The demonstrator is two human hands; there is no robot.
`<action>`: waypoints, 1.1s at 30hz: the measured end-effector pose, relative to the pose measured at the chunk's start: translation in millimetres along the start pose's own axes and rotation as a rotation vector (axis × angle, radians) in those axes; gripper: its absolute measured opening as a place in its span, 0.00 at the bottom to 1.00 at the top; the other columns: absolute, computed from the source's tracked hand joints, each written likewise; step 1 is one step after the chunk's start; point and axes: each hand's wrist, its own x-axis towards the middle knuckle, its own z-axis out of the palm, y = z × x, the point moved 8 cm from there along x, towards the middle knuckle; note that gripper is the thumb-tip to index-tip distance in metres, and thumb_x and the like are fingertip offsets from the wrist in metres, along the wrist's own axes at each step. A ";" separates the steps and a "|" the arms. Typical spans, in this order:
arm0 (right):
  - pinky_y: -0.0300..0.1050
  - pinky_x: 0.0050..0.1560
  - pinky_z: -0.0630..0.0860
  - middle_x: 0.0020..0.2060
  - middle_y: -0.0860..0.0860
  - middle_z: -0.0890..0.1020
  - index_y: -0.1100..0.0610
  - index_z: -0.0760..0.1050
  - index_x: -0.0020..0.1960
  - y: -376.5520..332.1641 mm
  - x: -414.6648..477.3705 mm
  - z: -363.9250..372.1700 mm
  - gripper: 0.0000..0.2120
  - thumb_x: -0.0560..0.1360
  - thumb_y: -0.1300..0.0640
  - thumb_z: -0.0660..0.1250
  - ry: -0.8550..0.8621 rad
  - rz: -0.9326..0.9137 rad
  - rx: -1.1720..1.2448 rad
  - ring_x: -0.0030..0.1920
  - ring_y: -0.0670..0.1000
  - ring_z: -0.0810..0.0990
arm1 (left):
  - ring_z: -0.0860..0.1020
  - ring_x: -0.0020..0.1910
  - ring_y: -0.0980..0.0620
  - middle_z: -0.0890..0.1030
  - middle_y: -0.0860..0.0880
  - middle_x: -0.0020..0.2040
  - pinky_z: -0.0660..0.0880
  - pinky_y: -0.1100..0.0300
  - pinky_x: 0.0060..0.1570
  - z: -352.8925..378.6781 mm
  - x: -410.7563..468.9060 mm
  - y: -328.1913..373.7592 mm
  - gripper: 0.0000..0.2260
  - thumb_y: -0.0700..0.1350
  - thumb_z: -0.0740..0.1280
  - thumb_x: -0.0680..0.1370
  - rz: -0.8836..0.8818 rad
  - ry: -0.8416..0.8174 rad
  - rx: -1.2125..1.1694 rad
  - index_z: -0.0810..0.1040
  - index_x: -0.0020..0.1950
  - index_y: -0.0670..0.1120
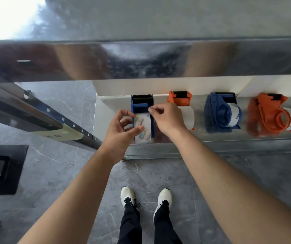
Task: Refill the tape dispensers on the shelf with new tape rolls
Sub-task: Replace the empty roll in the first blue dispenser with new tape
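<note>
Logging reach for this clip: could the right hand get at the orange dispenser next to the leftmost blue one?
Probably yes: the right hand lies right beside that orange dispenser, partly in front of it, nothing between. It must first release the tape end it pinches at the blue dispenser.

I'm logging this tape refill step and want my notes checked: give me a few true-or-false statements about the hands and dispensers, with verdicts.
1. Both hands work at the leftmost blue plastic tape dispenser. True.
2. The left hand hangs idle. False: it grips the printed white tape roll in that dispenser.
3. The right hand holds scissors. False: its fingertips pinch the tape at the roll's top.
4. The rightmost orange plastic dispenser sits on the shiny metal shelf. True.
</note>
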 end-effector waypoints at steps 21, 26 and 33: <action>0.43 0.40 0.68 0.46 0.51 0.86 0.52 0.86 0.51 -21.9 7.0 8.5 0.09 0.82 0.50 0.68 0.004 -0.151 -0.510 0.46 0.53 0.81 | 0.82 0.48 0.50 0.82 0.48 0.51 0.79 0.47 0.48 -16.0 1.1 -14.0 0.14 0.49 0.80 0.76 0.010 0.126 0.106 0.75 0.51 0.50; 0.40 0.43 0.68 0.49 0.52 0.85 0.56 0.85 0.52 -25.1 0.1 10.6 0.08 0.82 0.54 0.68 0.172 -0.237 -0.496 0.48 0.52 0.82 | 0.83 0.47 0.46 0.81 0.47 0.50 0.81 0.46 0.49 -15.1 0.2 -12.0 0.11 0.40 0.77 0.79 0.052 0.126 0.107 0.74 0.49 0.48; 0.38 0.44 0.69 0.46 0.52 0.85 0.58 0.86 0.50 -17.6 -10.3 8.4 0.06 0.80 0.59 0.70 0.317 -0.255 -0.332 0.45 0.52 0.81 | 0.84 0.48 0.42 0.84 0.46 0.53 0.79 0.50 0.48 -18.4 0.1 -12.1 0.15 0.34 0.76 0.78 0.019 0.028 0.038 0.72 0.53 0.47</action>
